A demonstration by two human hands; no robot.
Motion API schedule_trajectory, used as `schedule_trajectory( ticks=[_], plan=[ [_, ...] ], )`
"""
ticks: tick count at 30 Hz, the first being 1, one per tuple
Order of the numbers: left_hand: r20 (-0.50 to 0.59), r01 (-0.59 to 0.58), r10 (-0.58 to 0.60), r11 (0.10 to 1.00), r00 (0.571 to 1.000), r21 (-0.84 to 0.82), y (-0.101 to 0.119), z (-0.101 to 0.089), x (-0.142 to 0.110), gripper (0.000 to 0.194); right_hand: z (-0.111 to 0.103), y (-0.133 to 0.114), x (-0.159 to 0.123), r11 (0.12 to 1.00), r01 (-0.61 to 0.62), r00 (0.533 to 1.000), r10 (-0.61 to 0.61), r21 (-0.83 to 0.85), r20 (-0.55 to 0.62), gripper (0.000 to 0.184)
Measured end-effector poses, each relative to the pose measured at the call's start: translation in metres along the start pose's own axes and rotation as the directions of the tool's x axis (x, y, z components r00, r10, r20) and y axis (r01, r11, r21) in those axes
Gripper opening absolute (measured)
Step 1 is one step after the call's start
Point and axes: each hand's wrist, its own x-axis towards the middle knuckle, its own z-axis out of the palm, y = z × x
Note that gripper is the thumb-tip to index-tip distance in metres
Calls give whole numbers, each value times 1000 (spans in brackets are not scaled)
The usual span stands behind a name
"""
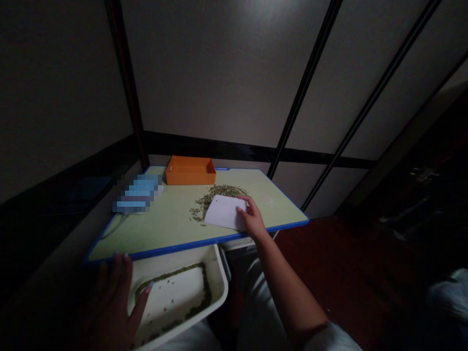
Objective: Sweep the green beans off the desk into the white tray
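My right hand (pixel 252 217) grips the right side of a white card (pixel 225 212), thumb on top. The card tilts over the near part of a pile of small greenish-brown pellets or seeds (pixel 227 190) on the pale green tabletop (pixel 164 224), hiding some of them. In the lower left, my left hand (pixel 117 302) is spread, fingers apart, at the left side of a white plastic tub (pixel 224 282). It looks to be resting by the rim, though the dark makes contact hard to judge. More of the small pieces line the tub's floor edges.
At the back of the table stands an orange open box (pixel 190 178). A pixelated blue screen-like thing (pixel 139 192) with a cable is at the left. The table has a blue edge (pixel 288 225), and panelled walls (pixel 219 73) rise behind it. Reddish floor (pixel 329 273) lies right.
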Motion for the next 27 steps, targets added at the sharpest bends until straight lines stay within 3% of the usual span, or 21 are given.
schedule_trajectory(
  ticks=[5, 19, 27],
  plan=[
    [-8, 30, -30, 999, 1000, 18, 4, -3, -1, 74, 0, -1, -3, 997, 48, 999, -47, -60, 5, 36],
    [7, 82, -82, 997, 997, 4, 10, -6, 0, 73, 3, 0, -7, 989, 104, 977, -81, -107, 199, 40],
    [-4, 47, -47, 998, 999, 29, 9, -8, 0, 75, 3, -1, -11, 981, 114, 963, -71, -154, 260, 40]
  ],
)
